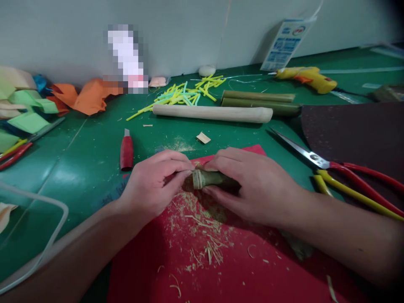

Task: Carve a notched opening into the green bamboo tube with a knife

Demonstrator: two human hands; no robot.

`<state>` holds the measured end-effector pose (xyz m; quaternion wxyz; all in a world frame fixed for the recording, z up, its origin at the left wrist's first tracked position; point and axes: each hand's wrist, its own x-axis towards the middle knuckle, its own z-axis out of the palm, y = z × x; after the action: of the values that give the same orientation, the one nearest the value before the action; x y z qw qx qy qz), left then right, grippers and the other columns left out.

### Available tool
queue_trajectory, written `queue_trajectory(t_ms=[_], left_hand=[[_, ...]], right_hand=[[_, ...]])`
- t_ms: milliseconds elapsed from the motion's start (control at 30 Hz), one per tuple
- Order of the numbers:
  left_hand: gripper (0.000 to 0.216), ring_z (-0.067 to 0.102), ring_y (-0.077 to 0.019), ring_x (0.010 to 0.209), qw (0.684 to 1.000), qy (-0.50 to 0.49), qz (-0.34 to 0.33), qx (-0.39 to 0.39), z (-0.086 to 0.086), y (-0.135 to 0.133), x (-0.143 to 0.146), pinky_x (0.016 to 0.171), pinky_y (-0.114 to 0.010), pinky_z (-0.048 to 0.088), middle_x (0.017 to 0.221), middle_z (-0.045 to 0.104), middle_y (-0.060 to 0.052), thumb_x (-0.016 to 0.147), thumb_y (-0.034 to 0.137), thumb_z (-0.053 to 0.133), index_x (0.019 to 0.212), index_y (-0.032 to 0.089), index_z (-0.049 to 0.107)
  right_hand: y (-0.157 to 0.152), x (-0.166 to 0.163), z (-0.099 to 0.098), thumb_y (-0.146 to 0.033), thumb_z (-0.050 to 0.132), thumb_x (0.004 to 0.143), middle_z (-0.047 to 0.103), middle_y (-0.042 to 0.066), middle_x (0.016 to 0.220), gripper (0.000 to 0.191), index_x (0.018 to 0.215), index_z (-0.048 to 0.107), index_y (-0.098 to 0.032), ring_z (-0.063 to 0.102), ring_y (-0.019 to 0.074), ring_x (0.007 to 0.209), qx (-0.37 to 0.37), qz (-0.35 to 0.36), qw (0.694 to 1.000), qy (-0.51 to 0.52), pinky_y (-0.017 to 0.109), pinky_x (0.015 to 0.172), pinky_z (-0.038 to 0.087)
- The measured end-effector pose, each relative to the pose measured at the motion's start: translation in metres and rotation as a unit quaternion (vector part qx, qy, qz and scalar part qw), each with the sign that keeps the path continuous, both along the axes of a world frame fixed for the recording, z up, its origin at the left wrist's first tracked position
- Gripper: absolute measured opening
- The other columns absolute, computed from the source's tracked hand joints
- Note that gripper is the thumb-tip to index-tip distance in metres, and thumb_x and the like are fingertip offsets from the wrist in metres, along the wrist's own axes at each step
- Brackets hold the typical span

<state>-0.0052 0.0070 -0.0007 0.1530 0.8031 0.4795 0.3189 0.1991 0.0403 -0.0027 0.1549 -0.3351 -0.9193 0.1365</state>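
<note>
My right hand is wrapped around a short green bamboo piece, holding it level over a red mat. My left hand is closed in a pinch at the piece's cut left end; what its fingers grip, if anything, is hidden. Pale bamboo shavings lie scattered on the mat just below both hands.
A red-handled knife lies left of the hands. Red and yellow scissors lie to the right beside dark sandpaper. Behind are a wooden rod, green bamboo tubes, yellow-green strips, a yellow glue gun, and coloured paper.
</note>
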Motion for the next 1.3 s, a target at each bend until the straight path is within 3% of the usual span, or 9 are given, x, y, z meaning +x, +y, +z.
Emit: queue_trajectory(t_ms=[167,600,733,933,1100,1200,1300], left_hand=[[0.015,0.06,-0.0105,0.09,1.0,-0.005,-0.005,0.024,0.003,-0.004,0.0,0.086,-0.02,0.047,0.097,0.066,-0.003,0.081,0.012,0.057,0.091,0.016,0.068],[0.01,0.062,-0.0122,0.087,0.999,-0.029,-0.017,-0.011,0.0,-0.006,0.003,0.083,-0.024,0.049,0.092,0.067,-0.002,0.08,0.016,0.061,0.087,0.018,0.067],[0.012,0.061,-0.013,0.09,1.0,0.0,-0.013,-0.013,0.003,-0.007,0.002,0.085,-0.025,0.049,0.095,0.066,-0.002,0.081,0.016,0.058,0.089,0.02,0.067],[0.015,0.062,-0.0114,0.09,0.995,0.064,-0.064,0.052,0.01,-0.011,0.004,0.085,-0.02,0.048,0.096,0.066,-0.004,0.082,0.012,0.055,0.092,0.017,0.066],[0.022,0.06,-0.0128,0.095,0.994,0.073,-0.075,0.037,0.01,-0.012,0.001,0.088,-0.022,0.048,0.102,0.065,-0.004,0.081,0.011,0.054,0.099,0.019,0.064],[0.022,0.062,-0.0129,0.09,0.997,0.06,-0.043,0.031,0.008,-0.013,-0.001,0.084,-0.022,0.05,0.098,0.067,-0.002,0.081,0.011,0.055,0.098,0.021,0.065],[0.021,0.064,-0.0124,0.081,0.998,-0.007,0.05,-0.022,0.006,-0.013,0.002,0.076,-0.021,0.052,0.093,0.069,0.0,0.08,0.016,0.058,0.099,0.023,0.065]], right_hand=[[-0.001,0.0,-0.002,-0.036,0.049,0.082,0.06,0.004,0.085,0.02,0.088,0.058,-0.019,0.054,0.0185,0.082,-0.004,0.0,1.0,-0.004,0.03,0.069,0.039],[-0.001,0.0,-0.002,-0.035,0.049,0.082,0.059,0.004,0.084,0.017,0.085,0.054,-0.019,0.051,0.0177,0.08,0.011,0.001,1.0,-0.009,0.029,0.066,0.037],[-0.001,0.0,-0.001,-0.034,0.048,0.082,0.059,0.005,0.086,0.017,0.087,0.055,-0.019,0.051,0.0182,0.081,-0.003,-0.001,1.0,-0.017,0.03,0.067,0.037],[-0.003,0.0,-0.001,-0.033,0.049,0.082,0.058,0.004,0.086,0.015,0.087,0.055,-0.02,0.051,0.0178,0.081,-0.009,-0.008,1.0,-0.013,0.029,0.067,0.036],[-0.003,-0.001,-0.001,-0.033,0.05,0.081,0.057,0.003,0.084,0.016,0.087,0.055,-0.02,0.05,0.0172,0.079,-0.001,-0.01,1.0,-0.012,0.029,0.065,0.035],[-0.003,0.0,0.0,-0.034,0.05,0.081,0.057,0.003,0.084,0.016,0.085,0.055,-0.019,0.05,0.017,0.077,0.001,-0.014,1.0,-0.012,0.029,0.064,0.035],[-0.002,0.0,0.0,-0.033,0.049,0.082,0.058,0.005,0.087,0.018,0.089,0.056,-0.018,0.051,0.0184,0.082,-0.009,-0.001,1.0,-0.017,0.029,0.068,0.037]])
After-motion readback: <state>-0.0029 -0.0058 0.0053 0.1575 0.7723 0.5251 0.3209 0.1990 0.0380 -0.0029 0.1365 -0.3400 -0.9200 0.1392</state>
